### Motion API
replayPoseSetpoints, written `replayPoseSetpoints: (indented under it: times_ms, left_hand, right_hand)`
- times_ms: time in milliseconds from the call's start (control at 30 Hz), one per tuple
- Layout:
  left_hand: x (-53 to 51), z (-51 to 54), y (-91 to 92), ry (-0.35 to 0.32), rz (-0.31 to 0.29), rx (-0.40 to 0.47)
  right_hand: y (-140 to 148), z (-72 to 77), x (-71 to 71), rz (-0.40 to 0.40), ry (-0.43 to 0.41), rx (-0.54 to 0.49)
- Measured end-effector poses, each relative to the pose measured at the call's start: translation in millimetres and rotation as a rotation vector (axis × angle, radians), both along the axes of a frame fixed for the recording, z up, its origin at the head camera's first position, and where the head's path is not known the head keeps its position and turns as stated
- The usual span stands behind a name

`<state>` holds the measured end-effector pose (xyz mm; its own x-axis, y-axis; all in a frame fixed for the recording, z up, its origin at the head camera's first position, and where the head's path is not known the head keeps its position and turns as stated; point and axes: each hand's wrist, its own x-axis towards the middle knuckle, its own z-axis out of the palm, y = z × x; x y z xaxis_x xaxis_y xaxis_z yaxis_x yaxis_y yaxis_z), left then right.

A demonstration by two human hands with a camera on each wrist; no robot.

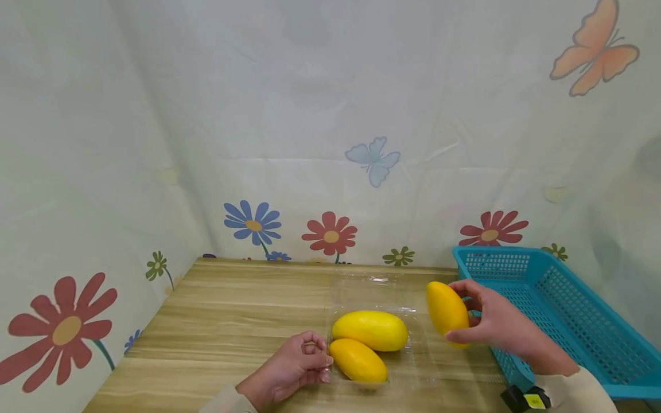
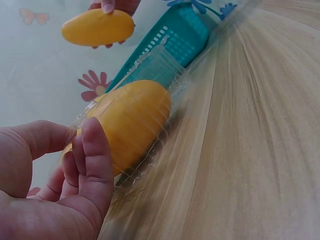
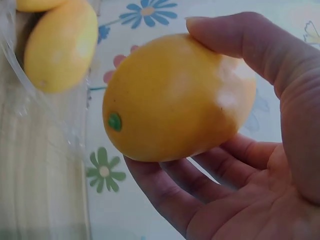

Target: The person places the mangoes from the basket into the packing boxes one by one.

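My right hand [image 1: 490,321] holds an orange-yellow mango [image 1: 445,310] above the table, thumb on one side and fingers on the other. In the right wrist view a small green stem spot shows on the held mango [image 3: 170,100]. My left hand [image 1: 294,367] pinches the left edge of a clear plastic clamshell box [image 2: 162,62] between thumb and fingers. Inside the box lie two more fruits side by side: a longer yellow mango [image 1: 370,331] behind and an orange-yellow mango [image 1: 358,361] in front. The box's lid [image 1: 368,287] lies folded back, away from me.
A blue-green plastic basket [image 1: 583,304] with perforated walls stands to the right, beside my right forearm. The wood-grain table [image 1: 222,310] extends left of the box. A pale curtain [image 1: 289,115] printed with flowers and butterflies hangs behind and at the sides.
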<state>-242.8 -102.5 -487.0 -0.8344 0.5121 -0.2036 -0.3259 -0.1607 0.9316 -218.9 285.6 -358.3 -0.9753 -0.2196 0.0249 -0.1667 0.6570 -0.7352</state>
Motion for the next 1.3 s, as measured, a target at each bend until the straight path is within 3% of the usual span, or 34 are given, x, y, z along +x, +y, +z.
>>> replayPoseSetpoints:
  times_ms: [400,667,967,1133,1300]
  left_hand:
    - [-0.9,-0.5,-0.7,-0.007,-0.01,0.004]
    - [-1.3,-0.4,-0.6,-0.01,-0.009,-0.001]
    - [-0.6,0.2,-0.1,-0.012,-0.024,0.003]
    - [-0.7,0.2,0.2,-0.007,-0.027,0.004]
    - [-1.1,0.4,0.2,-0.005,-0.022,-0.001]
  right_hand:
    - [-22,-18.0,2.4,0.017,-0.057,-0.119]
    - [-40,-34.3,8.1,-0.068,-0.115,-0.195]
    - [-50,-54.1,10.0,-0.085,-0.066,-0.267]
    - [-61,-62.2,13.7,-0.128,-0.05,-0.207]
    - [-71,-68.0,15.2,-0.049,0.072,-0.07]
